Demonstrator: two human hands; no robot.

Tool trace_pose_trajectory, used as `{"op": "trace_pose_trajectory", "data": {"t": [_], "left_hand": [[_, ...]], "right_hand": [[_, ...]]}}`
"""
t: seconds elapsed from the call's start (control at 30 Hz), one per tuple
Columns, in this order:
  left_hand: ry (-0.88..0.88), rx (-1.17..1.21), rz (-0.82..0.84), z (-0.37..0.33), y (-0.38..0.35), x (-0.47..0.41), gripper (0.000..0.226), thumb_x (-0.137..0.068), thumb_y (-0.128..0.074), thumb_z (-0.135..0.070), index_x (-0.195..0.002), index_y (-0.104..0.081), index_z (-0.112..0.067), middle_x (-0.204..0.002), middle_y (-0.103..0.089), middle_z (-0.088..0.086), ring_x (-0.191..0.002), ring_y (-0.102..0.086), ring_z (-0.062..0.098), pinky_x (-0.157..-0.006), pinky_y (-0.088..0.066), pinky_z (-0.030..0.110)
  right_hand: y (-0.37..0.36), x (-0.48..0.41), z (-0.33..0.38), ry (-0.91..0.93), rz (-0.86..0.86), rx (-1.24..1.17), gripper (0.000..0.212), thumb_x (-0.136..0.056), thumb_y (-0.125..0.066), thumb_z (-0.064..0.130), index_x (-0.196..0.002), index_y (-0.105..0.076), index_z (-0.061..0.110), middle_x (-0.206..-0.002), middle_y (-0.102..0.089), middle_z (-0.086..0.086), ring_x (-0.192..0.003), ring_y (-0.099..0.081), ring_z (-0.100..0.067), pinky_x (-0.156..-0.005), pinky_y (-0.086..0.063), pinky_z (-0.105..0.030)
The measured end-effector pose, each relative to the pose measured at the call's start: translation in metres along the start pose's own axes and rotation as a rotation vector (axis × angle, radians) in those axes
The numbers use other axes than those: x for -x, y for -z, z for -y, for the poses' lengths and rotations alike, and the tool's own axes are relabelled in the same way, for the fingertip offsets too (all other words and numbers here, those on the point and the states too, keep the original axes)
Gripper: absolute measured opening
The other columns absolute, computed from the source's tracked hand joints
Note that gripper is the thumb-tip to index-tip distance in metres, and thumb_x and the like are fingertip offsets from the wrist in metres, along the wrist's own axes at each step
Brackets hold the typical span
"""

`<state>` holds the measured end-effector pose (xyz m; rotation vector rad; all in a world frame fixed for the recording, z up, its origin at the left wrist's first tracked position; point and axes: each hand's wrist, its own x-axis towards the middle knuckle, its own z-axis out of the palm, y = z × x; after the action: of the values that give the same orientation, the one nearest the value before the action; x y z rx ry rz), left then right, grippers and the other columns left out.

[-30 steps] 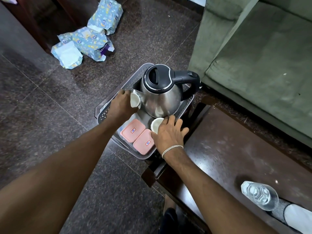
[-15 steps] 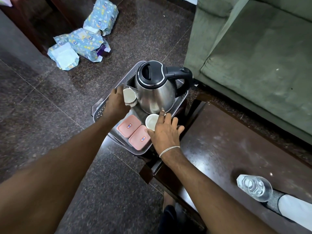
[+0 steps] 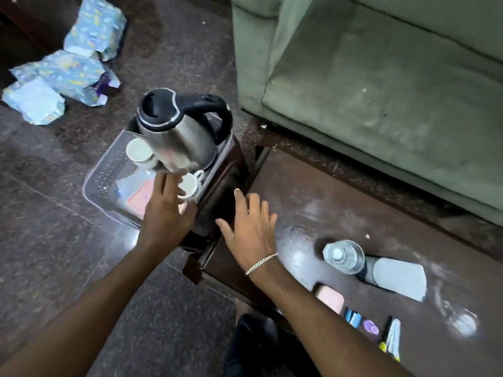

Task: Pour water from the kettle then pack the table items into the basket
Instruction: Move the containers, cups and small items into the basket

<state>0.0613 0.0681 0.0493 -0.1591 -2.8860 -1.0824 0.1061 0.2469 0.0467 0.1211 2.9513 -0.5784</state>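
Grip: both our hands spread, holding nothing; left hand [image 3: 166, 210], right hand [image 3: 251, 227].
Next: we gather leftovers off the table [image 3: 313, 202] for the basket [image 3: 94, 186], lowering them clear of the cups [image 3: 187, 186].

Both hands [image 3: 166, 213] off the cups [image 3: 139, 149]

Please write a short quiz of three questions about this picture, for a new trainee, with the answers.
1. True or false: the kettle stands inside the basket.
2. Which thing is on the table? A) water bottle B) kettle C) white cup
3. Fill in: the right hand wears a ______ at the wrist.

Key
1. True.
2. A: the water bottle is on the table; the white cups lie in the basket beside the kettle.
3. Bracelet. Both hands, the left hand too, are open and hold nothing.
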Motion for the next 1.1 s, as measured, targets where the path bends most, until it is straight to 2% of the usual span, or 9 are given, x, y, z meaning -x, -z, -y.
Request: {"op": "trace_pose_trajectory", "data": {"t": [0.13,0.27,0.33,0.43,0.53,0.63,0.8,0.97,1.1], "left_hand": [[-0.023,0.066,0.205,-0.036,-0.041,0.034,0.059,-0.089,-0.075,-0.012,-0.141,-0.049,-0.022,-0.129,-0.046,-0.004,-0.088,-0.065,0.010,-0.081,-0.062,0.040],[-0.114,0.017,0.458,-0.063,-0.094,0.071,0.064,-0.089,-0.076,-0.022,-0.146,-0.047,-0.025,-0.138,-0.047,-0.006,-0.090,-0.064,0.003,-0.081,-0.062,0.039],[-0.138,-0.020,0.590,-0.076,-0.122,0.091,0.068,-0.090,-0.074,-0.029,-0.150,-0.041,-0.029,-0.146,-0.042,-0.007,-0.098,-0.067,0.009,-0.086,-0.061,0.040],[-0.202,-0.077,0.743,-0.095,-0.163,0.121,0.077,-0.088,-0.073,-0.036,-0.154,-0.033,-0.031,-0.154,-0.033,-0.010,-0.120,-0.065,0.022,-0.099,-0.056,0.042],[-0.290,-0.188,0.863,-0.112,-0.201,0.148,0.093,-0.084,-0.077,-0.039,-0.160,-0.026,-0.021,-0.164,-0.023,-0.003,-0.143,-0.047,0.026,-0.114,-0.044,0.039],[-0.366,-0.327,1.011,-0.125,-0.230,0.172,0.114,-0.079,-0.083,-0.040,-0.164,-0.011,-0.019,-0.171,-0.009,0.001,-0.151,-0.034,0.029,-0.122,-0.036,0.039],[-0.351,-0.422,1.042,-0.141,-0.257,0.197,0.129,-0.071,-0.091,-0.032,-0.164,-0.003,-0.019,-0.172,-0.005,0.001,-0.147,-0.037,0.032,-0.117,-0.042,0.045],[-0.364,-0.463,0.989,-0.152,-0.268,0.204,0.118,-0.076,-0.087,-0.025,-0.163,-0.008,-0.014,-0.168,-0.015,0.002,-0.142,-0.044,0.031,-0.113,-0.045,0.043],[-0.377,-0.442,0.988,-0.150,-0.270,0.205,0.107,-0.079,-0.082,-0.014,-0.162,-0.014,-0.012,-0.165,-0.019,0.003,-0.142,-0.044,0.029,-0.115,-0.043,0.040]], "right_hand": [[0.005,0.044,-0.062,-0.068,0.091,-0.011,0.070,-0.092,-0.058,0.050,-0.150,-0.039,0.015,-0.131,-0.048,-0.009,-0.115,-0.048,-0.033,-0.092,-0.045,-0.050],[0.005,0.093,-0.128,-0.133,0.147,-0.049,0.065,-0.092,-0.062,0.043,-0.146,-0.047,0.009,-0.131,-0.051,-0.015,-0.118,-0.050,-0.036,-0.101,-0.044,-0.048],[0.003,0.119,-0.160,-0.169,0.195,-0.054,0.062,-0.093,-0.062,0.041,-0.144,-0.048,0.008,-0.131,-0.051,-0.015,-0.118,-0.050,-0.035,-0.103,-0.043,-0.046],[-0.001,0.157,-0.204,-0.228,0.228,-0.060,0.057,-0.091,-0.067,0.034,-0.139,-0.054,0.005,-0.128,-0.055,-0.016,-0.111,-0.055,-0.036,-0.098,-0.047,-0.046],[-0.008,0.192,-0.245,-0.274,0.254,0.001,0.054,-0.084,-0.073,0.027,-0.130,-0.061,0.003,-0.117,-0.060,-0.016,-0.101,-0.061,-0.038,-0.087,-0.052,-0.048],[-0.016,0.216,-0.275,-0.281,0.303,0.086,0.060,-0.074,-0.081,0.031,-0.125,-0.065,0.006,-0.110,-0.064,-0.012,-0.094,-0.064,-0.036,-0.077,-0.053,-0.047],[-0.033,0.239,-0.304,-0.266,0.403,0.192,0.077,-0.066,-0.082,0.042,-0.133,-0.059,0.012,-0.126,-0.061,-0.007,-0.109,-0.061,-0.030,-0.087,-0.043,-0.048],[-0.043,0.240,-0.313,-0.245,0.432,0.271,0.078,-0.071,-0.076,0.041,-0.141,-0.051,0.015,-0.132,-0.055,-0.004,-0.115,-0.055,-0.029,-0.091,-0.034,-0.048],[-0.045,0.238,-0.316,-0.229,0.391,0.293,0.069,-0.070,-0.075,0.033,-0.134,-0.058,0.013,-0.121,-0.060,-0.004,-0.107,-0.057,-0.028,-0.087,-0.031,-0.045]]}}
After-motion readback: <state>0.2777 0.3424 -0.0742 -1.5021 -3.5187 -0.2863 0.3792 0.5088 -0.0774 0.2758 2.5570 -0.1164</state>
